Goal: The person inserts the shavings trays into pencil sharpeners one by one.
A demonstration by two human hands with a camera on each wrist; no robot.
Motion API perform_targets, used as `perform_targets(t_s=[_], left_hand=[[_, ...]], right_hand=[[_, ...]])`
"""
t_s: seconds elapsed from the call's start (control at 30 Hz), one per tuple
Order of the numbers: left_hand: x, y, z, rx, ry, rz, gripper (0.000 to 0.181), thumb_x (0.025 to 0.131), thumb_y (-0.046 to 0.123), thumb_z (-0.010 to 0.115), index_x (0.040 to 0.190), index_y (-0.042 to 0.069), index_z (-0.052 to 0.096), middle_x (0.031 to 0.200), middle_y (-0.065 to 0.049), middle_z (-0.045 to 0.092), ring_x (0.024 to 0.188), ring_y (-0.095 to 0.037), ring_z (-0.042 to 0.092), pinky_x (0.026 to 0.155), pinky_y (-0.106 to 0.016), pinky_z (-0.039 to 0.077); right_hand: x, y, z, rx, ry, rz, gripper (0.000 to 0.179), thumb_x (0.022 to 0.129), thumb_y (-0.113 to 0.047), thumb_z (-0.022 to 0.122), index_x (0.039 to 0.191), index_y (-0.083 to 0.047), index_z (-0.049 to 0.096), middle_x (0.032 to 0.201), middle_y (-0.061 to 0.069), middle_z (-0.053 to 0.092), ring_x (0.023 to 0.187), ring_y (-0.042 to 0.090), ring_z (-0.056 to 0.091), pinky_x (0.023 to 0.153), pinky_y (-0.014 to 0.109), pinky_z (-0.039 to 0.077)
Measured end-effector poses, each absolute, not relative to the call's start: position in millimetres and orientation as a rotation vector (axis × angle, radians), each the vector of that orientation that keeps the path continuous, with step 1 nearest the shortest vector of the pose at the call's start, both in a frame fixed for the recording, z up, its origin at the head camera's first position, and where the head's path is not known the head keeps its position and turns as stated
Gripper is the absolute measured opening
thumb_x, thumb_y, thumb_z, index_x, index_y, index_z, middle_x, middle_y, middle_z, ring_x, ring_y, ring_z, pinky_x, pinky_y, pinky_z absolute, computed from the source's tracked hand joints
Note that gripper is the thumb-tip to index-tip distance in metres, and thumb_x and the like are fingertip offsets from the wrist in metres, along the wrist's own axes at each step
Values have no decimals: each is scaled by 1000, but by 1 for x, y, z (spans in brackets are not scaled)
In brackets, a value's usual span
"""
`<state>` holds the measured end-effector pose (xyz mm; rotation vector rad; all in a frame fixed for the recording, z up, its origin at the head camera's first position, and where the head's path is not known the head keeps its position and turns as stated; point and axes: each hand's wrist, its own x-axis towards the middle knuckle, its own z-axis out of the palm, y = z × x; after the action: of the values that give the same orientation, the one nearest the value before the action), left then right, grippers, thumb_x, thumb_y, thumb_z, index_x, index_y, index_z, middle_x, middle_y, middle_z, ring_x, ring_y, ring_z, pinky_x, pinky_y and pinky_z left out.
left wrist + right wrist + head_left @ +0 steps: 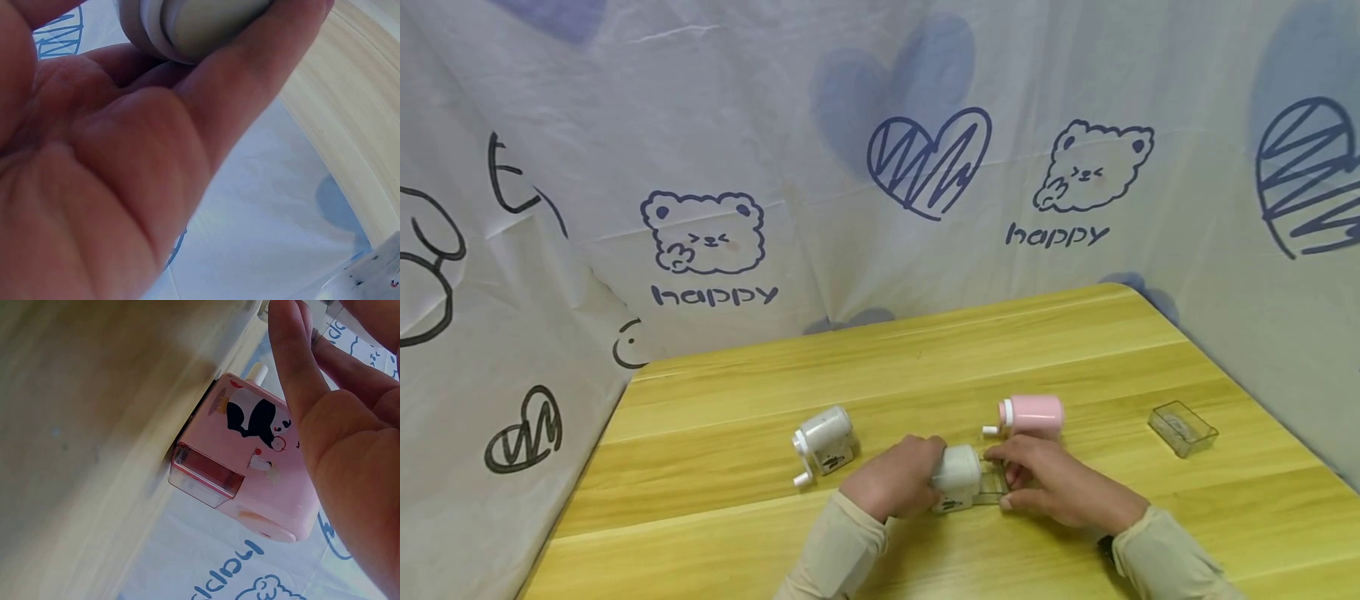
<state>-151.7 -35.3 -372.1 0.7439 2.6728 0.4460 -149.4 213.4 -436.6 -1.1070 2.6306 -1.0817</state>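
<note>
In the head view, my left hand (pixel 898 477) grips a pale grey crank pencil sharpener (pixel 958 468) from its left side. Part of its rounded body (pixel 209 28) shows between my fingers in the left wrist view. A clear shavings drawer (pixel 989 493) sticks out of the sharpener's right side, and my right hand (pixel 1060 485) pinches its outer end between thumb and fingers. Just behind that hand, apparently apart from it, lies a pink crank sharpener (pixel 1036 413); the right wrist view shows its panda picture and its own drawer (pixel 206 478).
A second pale grey sharpener (pixel 829 437), with a white crank, stands to the left of my left hand. A loose clear drawer (pixel 1182 428) sits at the right on the wooden table (pixel 715 533). White printed cloth (pixel 820 250) hangs round the table's back and sides.
</note>
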Motion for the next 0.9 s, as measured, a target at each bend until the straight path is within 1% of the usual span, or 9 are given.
perform_targets(t_s=[0.23,0.73,0.9], left_hand=[[-152,-35,-372,741,2671,441,37,80,5,86,110,3,65,96,-8,69,81,-14,64,74,-29,57],[-151,-35,-370,748,2673,446,37,80,4,85,111,2,65,96,-9,70,80,-14,64,73,-29,56],[-151,-35,-371,742,2666,441,38,80,5,86,112,3,65,97,-9,70,81,-15,64,74,-29,57]], right_hand=[[-148,211,-434,-1111,2645,-1062,51,90,-12,81,131,9,59,102,0,61,89,7,57,77,28,55],[-148,209,-431,-1073,2646,-1035,52,90,-16,81,132,7,59,105,1,61,90,8,56,78,29,54],[-149,208,-430,-1078,2648,-1012,51,90,-16,81,132,5,60,105,0,62,90,8,57,78,30,54]])
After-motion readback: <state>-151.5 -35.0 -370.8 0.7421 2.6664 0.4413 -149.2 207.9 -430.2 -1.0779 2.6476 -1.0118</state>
